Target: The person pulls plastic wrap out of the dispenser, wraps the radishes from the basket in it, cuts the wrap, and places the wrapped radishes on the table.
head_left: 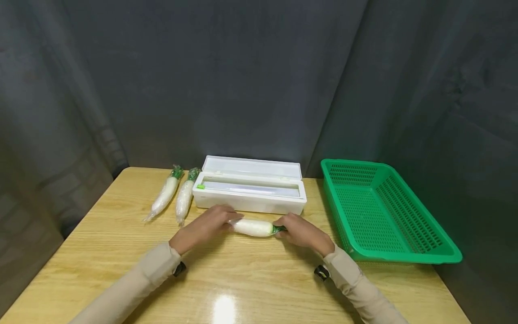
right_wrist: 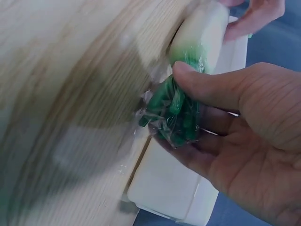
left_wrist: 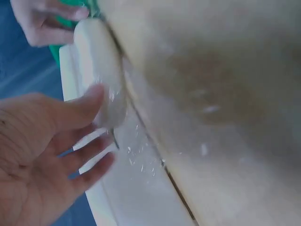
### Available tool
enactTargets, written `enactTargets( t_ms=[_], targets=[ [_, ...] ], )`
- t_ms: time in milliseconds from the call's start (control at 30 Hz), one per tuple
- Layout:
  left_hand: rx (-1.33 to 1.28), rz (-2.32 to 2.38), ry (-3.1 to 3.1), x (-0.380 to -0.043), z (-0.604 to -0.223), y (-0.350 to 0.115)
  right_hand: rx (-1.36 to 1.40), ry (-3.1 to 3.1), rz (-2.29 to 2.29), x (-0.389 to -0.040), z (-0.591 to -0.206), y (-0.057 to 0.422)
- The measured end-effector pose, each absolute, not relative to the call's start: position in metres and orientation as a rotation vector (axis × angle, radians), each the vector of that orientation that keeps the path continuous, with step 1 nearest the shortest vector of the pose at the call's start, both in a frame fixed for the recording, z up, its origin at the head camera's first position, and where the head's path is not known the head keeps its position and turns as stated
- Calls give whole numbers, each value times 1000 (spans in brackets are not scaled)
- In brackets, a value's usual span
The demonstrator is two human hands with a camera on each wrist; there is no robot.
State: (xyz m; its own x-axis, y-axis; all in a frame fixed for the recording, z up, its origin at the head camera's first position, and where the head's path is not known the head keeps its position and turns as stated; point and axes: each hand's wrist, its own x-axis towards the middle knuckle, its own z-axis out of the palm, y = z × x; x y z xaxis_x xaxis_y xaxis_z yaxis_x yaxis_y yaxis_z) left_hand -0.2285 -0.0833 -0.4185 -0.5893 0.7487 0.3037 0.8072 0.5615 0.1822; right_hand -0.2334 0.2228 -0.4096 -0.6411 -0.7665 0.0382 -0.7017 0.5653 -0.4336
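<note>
A white radish (head_left: 253, 227) with green stems lies crosswise between both hands, in front of a white cling-film dispenser (head_left: 250, 203). Clear film covers its stem end (right_wrist: 176, 113). My right hand (head_left: 301, 231) pinches these stems between thumb and fingers. At the radish's white left end is my left hand (head_left: 210, 225), blurred in the head view. The left wrist view shows its thumb (left_wrist: 91, 101) on the radish (left_wrist: 99, 66), its index finger partly hidden behind it and the other fingers extended.
Two film-wrapped radishes, a left one (head_left: 165, 194) and a right one (head_left: 186, 195), lie left of the dispenser. The dispenser's lid (head_left: 252, 167) is raised, with a green slider (head_left: 200, 186) at its left. A green basket (head_left: 404, 258) stands on the right of the wooden table (head_left: 259, 279).
</note>
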Motion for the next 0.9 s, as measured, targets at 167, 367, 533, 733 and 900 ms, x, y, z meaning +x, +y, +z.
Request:
enactTargets(
  t_ms=[167, 367, 533, 733, 900],
  targets=[
    [-1238, -397, -2544, -210, -418, -75, -1219, 2651, -593, -232, -405, 223],
    [-1192, -400, -2626, -201, -420, -72, -1219, 2654, -561, -232, -404, 220],
    [-1160, -391, -2661, -204, -423, -72, -1201, 2799, -450, -226, -409, 216],
    [-1186, -482, -2665, -212, -423, -73, -1268, 3066, -378, -215, -417, 215],
    [-1211, -533, -2687, -217, -423, -73, -1311, 3186, -379, -212, -423, 214]
  ],
)
